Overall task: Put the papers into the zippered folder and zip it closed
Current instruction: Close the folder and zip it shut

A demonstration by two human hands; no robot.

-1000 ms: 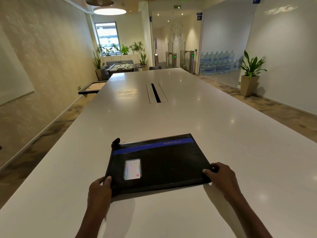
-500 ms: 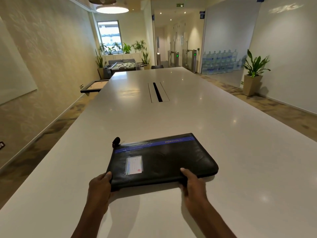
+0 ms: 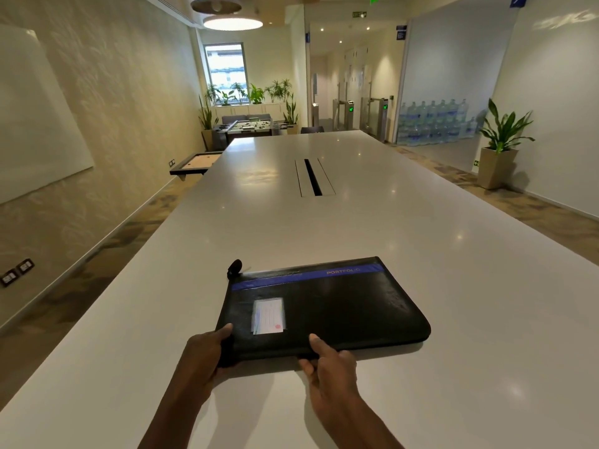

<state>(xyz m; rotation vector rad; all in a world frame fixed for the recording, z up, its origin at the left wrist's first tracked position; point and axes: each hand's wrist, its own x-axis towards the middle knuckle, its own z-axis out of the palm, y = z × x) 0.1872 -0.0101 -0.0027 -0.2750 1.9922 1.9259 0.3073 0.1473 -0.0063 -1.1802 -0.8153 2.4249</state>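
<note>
the left hand point(image 3: 207, 353) grips the near left corner of the folder point(image 3: 324, 311), thumb lying on the cover and the other fingers curled under the edge, out of sight. the right hand point(image 3: 330, 364) pinches the near edge a little right of the middle, thumb on top, fingers tucked below. a second ago that right hand sat out at the near right corner; half a second ago it had slid inward along the edge, and now it is closer in again, while the left has kept its corner throughout. the near right corner of the folder now looks raised off the table point(image 3: 453, 254), with a shadow under it, where earlier it lay flat.

just past the left thumb is a clear card pocket point(image 3: 268, 315) on the black cover. further from the fingers, along the far edge, runs a blue stripe point(image 3: 308, 277), and at the far left corner, straight beyond the left hand, sticks up the zipper pull point(image 3: 234, 267). no loose papers show anywhere on the table, so they are probably already inside; whether the zip is fully closed i cannot tell from here. my reading is that the filling is done and the folder is being gathered up or squared off, with only a check of the zip left.

beyond the folder the long white table runs on to a cable slot point(image 3: 312, 178).
</note>
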